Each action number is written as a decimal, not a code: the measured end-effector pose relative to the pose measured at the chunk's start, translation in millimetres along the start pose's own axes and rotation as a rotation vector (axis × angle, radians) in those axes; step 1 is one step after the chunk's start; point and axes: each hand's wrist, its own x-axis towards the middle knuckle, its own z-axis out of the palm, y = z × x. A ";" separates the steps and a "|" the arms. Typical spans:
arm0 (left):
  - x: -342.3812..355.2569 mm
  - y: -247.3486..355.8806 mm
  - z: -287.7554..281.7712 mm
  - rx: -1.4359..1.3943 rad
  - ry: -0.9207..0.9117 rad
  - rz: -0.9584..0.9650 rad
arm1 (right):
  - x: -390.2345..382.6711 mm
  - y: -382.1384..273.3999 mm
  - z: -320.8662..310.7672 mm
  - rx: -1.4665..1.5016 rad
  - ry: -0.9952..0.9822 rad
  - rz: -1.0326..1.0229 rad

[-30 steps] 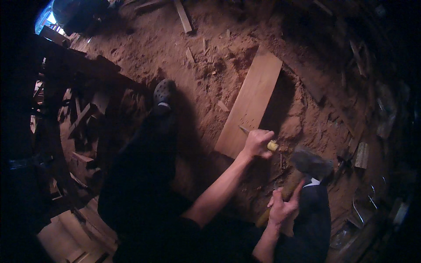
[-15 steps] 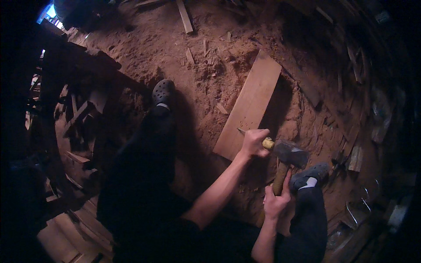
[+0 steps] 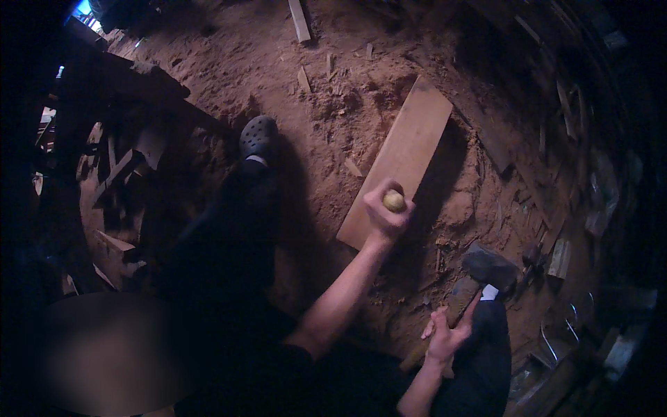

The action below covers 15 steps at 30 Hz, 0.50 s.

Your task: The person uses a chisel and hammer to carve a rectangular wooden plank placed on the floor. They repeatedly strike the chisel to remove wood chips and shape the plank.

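My left hand (image 3: 385,208) is closed around a yellow-handled pointed tool (image 3: 393,199), held end-on toward me over a pale wooden board (image 3: 417,132) lying on reddish dirt; its tip is hidden under the hand. To the lower right, my right hand (image 3: 450,332) grips the handle of a hammer with a dark, blocky head (image 3: 488,264), just above my right leg.
My left shoe (image 3: 258,137) stands left of the board. Loose slats (image 3: 299,17) and splinters lie on the dirt. Dark timbers and scrap wood (image 3: 114,177) line the left, more scrap (image 3: 559,257) the right. A blurred patch covers the lower left.
My left hand has moved up and left, turning the yellow tool from slanting to end-on. The hammer first swung up-left beside that handle, and is now back down to the right.
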 end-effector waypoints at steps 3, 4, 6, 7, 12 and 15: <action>-17.1 17.2 23.0 0.015 -0.206 0.490 | 5.9 1.7 -5.9 -0.009 0.001 -0.021; -20.7 36.8 32.5 -0.089 -0.239 0.646 | 4.3 4.3 -6.7 -0.017 -0.003 -0.015; -23.4 52.1 39.6 -0.036 -0.225 0.550 | 3.2 5.8 -6.9 0.033 0.030 0.018; -24.8 55.2 39.9 -0.009 -0.217 0.502 | 2.1 6.5 -7.0 0.059 0.046 0.035; -22.7 31.3 31.1 0.069 -0.220 0.316 | 0.4 5.7 -15.3 0.091 0.034 -0.011; -33.3 11.1 29.9 0.070 -0.264 0.276 | -3.2 5.1 -15.7 0.102 0.026 0.002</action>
